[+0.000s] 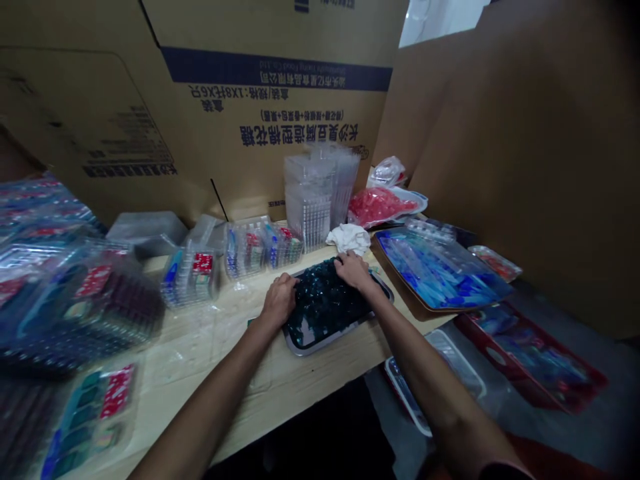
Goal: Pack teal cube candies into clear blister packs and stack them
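A grey-rimmed tray [320, 345] lies on the table before me, full of dark, glossy, wet-looking pieces [327, 300]. My left hand [280, 300] is closed at the tray's left edge, its fingertips curled inward by the dark pieces. Over the far right part of the tray, my right hand [353, 270] has its fingers bent down onto the pieces. Whatever either set of fingertips holds is hidden. A crumpled white cloth [349, 238] sits just behind my right hand.
Filled clear packs [193, 277] stand left, beside tall stacks of similar packs [85, 300]. Nested empty clear trays [310, 200] rise behind. To the right are a bag of red pieces [383, 205], a box of blue items [440, 267] and, lower, a red crate [535, 357]. Cardboard [280, 40] walls the back.
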Action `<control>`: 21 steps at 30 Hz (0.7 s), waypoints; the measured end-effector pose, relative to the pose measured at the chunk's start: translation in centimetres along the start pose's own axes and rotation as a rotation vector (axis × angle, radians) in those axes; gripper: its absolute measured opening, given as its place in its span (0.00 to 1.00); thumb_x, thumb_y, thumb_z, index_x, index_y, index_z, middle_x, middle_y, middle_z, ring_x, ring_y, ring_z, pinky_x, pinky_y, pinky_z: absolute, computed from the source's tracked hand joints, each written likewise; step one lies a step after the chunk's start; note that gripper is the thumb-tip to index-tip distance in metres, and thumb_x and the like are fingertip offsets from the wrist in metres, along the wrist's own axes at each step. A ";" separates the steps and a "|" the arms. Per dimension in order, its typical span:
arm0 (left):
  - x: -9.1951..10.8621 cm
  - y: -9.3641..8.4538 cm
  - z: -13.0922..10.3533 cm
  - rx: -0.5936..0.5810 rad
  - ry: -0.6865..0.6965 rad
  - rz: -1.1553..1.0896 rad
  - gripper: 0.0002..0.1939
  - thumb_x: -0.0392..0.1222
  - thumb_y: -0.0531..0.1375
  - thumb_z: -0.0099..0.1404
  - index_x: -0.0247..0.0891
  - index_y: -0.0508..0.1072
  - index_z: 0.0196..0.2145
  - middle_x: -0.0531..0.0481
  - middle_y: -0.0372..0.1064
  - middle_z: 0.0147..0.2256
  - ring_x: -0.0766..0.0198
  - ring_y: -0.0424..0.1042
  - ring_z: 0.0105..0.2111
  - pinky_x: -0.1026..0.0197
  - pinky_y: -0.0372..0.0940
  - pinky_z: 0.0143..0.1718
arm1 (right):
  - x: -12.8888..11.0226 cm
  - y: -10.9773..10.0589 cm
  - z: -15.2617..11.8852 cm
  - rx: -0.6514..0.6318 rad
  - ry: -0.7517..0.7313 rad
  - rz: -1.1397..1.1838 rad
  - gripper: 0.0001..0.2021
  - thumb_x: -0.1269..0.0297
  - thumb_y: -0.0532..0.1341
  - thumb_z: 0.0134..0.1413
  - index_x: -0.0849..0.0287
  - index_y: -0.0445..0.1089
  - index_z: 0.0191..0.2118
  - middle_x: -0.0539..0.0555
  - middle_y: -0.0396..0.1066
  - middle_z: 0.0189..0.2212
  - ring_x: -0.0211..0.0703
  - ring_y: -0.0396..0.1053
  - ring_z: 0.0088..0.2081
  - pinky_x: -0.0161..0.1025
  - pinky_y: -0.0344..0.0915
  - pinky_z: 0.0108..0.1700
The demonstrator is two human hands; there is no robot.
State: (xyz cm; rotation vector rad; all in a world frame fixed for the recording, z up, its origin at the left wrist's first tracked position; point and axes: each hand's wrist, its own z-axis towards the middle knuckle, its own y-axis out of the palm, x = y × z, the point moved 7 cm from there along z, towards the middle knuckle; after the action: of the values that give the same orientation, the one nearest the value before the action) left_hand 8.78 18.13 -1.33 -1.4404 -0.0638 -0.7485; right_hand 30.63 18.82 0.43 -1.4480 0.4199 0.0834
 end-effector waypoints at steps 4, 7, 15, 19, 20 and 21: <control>-0.5 0.0 0.2 0.080 -0.055 -0.165 0.14 0.32 0.55 0.64 0.37 0.78 0.43 0.42 0.75 0.42 0.55 0.73 0.44 0.55 0.66 0.51 | -2.7 0.1 -2.2 0.074 -0.102 0.011 0.15 0.66 0.54 0.61 0.59 0.67 0.52 0.61 0.65 0.51 0.54 0.61 0.53 0.47 0.59 0.55; -0.7 -0.9 0.4 0.150 -0.099 -0.303 0.14 0.33 0.57 0.65 0.38 0.77 0.46 0.44 0.76 0.45 0.56 0.73 0.47 0.55 0.64 0.54 | -5.2 -0.5 -4.6 0.122 -0.249 0.027 0.13 0.73 0.53 0.58 0.61 0.69 0.46 0.63 0.65 0.49 0.52 0.62 0.52 0.42 0.59 0.54; -1.9 -2.7 -2.1 0.074 -0.482 -1.284 0.08 0.31 0.61 0.62 0.30 0.79 0.37 0.43 0.78 0.35 0.65 0.77 0.33 0.64 0.73 0.39 | -6.1 -0.3 -6.1 0.113 -0.257 0.033 0.16 0.68 0.53 0.60 0.61 0.67 0.52 0.63 0.66 0.49 0.55 0.64 0.50 0.47 0.61 0.53; -1.3 -3.9 -4.5 -0.049 -0.596 -1.626 0.10 0.26 0.60 0.61 0.30 0.79 0.39 0.44 0.77 0.32 0.67 0.77 0.31 0.69 0.73 0.35 | -1.8 -3.0 -2.0 0.237 -0.033 0.055 0.22 0.74 0.54 0.55 0.71 0.62 0.56 0.73 0.59 0.56 0.59 0.64 0.53 0.49 0.61 0.54; -1.2 -4.3 -5.1 -0.073 -0.595 -1.650 0.12 0.26 0.60 0.61 0.31 0.79 0.41 0.45 0.77 0.32 0.68 0.77 0.30 0.70 0.73 0.33 | -0.9 -4.1 -1.4 0.275 0.024 0.047 0.25 0.74 0.55 0.53 0.72 0.60 0.58 0.76 0.54 0.59 0.61 0.64 0.54 0.51 0.61 0.54; -1.2 -4.7 -5.6 -0.088 -0.596 -1.667 0.13 0.26 0.60 0.61 0.31 0.79 0.42 0.46 0.77 0.33 0.70 0.76 0.28 0.71 0.72 0.32 | -0.3 -5.2 -1.0 0.308 0.067 0.030 0.28 0.74 0.57 0.51 0.73 0.58 0.59 0.78 0.49 0.62 0.64 0.63 0.54 0.53 0.61 0.54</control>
State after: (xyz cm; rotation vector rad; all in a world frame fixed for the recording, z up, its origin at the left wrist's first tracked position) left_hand 3.35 13.78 1.19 -1.4280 -1.8679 -1.5606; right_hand 31.74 17.18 5.39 -1.1438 0.4868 -0.0067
